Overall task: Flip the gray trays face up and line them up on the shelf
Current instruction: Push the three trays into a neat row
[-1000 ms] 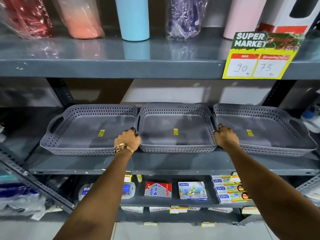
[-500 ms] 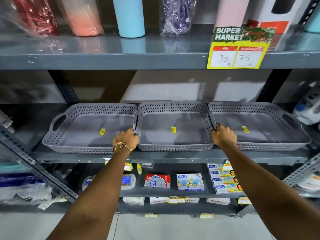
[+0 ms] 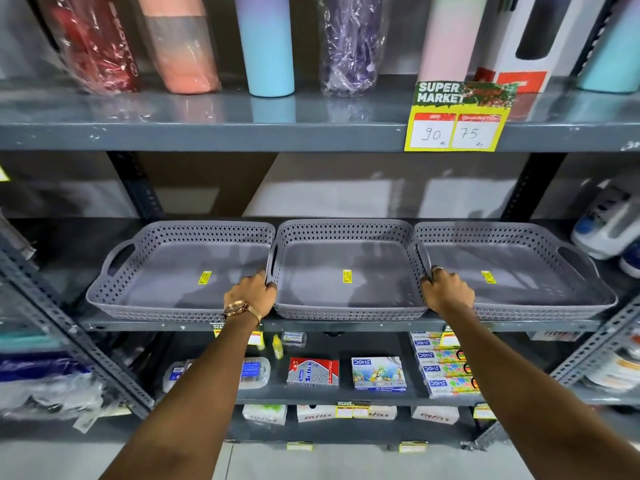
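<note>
3 trays (image 3: pixel 349 282) face-up, long axes L-R; both hands' grip round mid tray's ends.

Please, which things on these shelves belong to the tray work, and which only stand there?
Part of the work:
- left tray
- middle tray, gripped at both side edges
- right tray
- left hand
- right hand
- middle shelf

Only standing there:
- bottles on the top shelf
- price sign
- small boxes on the lower shelf

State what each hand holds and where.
Both hold the middle tray: left hand on its left handle edge, right hand on its right handle edge.
</note>
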Tool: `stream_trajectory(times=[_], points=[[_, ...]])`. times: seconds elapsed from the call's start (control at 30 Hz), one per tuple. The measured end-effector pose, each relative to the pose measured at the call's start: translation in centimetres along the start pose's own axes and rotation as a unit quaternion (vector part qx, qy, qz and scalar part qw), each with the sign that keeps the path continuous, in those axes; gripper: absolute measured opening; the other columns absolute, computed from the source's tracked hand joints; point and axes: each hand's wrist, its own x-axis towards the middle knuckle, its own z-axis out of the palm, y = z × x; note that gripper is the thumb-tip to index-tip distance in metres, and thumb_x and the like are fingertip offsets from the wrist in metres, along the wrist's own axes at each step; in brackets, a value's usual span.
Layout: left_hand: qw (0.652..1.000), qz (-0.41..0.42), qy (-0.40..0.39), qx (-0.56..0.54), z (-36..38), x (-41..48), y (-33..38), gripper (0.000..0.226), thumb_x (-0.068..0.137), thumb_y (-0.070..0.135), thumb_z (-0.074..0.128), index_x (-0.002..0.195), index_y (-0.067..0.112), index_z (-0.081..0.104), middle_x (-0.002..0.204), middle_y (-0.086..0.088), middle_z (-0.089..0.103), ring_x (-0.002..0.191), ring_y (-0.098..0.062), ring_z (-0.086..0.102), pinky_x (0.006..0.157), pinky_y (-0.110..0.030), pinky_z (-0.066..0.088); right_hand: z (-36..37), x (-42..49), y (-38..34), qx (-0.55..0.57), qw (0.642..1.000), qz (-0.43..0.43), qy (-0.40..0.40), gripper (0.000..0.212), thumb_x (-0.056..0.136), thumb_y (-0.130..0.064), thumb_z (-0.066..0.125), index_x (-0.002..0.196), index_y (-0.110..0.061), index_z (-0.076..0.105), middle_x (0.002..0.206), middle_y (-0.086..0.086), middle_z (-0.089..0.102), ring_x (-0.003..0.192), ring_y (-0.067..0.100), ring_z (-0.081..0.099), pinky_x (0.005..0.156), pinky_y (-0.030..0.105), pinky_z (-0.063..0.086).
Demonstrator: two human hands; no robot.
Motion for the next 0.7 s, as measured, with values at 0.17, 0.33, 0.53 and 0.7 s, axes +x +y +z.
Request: stream_trajectory(times=[0.17,0.33,0.53,0.7], points=[[1.000,-0.006,-0.012,-0.007,-0.05,0.51,-0.10,0.040,0.094,0.035,0.038,0.127,0.018,0.052,0.127,-0.018,0.059,0.113,-0.037,0.058,0.093,-0.041,0.047,0.08,0.18,0.15,0.006,1.000,-0.001,0.005,0.035,0.093,-0.035,0.043,0.108,-0.007,0.058,0.103,0.020,0.066,0.094,0.038,0.063,0.074,0.037,0.045],[1.000,-0.007,-0.015,-0.007,-0.10,0.68,-0.43,0.040,0.092,0.039,0.040,0.123,0.017,0.054,0.124,-0.019,0.060,0.111,-0.038,0.059,0.091,-0.040,0.047,0.15,0.32,0.65,0.016,1.000,-0.008,0.013,0.042,0.091,-0.047,0.046,0.103,-0.010,0.059,0.106,0.021,0.066,0.099,0.039,0.062,0.077,0.038,0.045],[1.000,-0.013,-0.012,-0.004,-0.22,0.69,-0.62,0.045,0.091,0.047,0.042,0.125,0.019,0.054,0.124,-0.018,0.060,0.112,-0.038,0.058,0.092,-0.040,0.046,0.29,0.57,0.81,0.018,1.000,-0.003,0.015,0.043,0.091,-0.050,0.044,0.103,-0.013,0.060,0.105,0.020,0.066,0.098,0.039,0.062,0.079,0.039,0.047],[1.000,-0.023,-0.014,0.001,-0.36,0.55,-0.48,0.048,0.091,0.050,0.040,0.123,0.018,0.056,0.123,-0.018,0.060,0.111,-0.038,0.058,0.092,-0.040,0.046,0.22,0.70,0.80,0.014,1.000,0.005,0.011,0.043,0.091,-0.051,0.042,0.105,-0.014,0.061,0.105,0.019,0.067,0.097,0.038,0.063,0.080,0.039,0.048]])
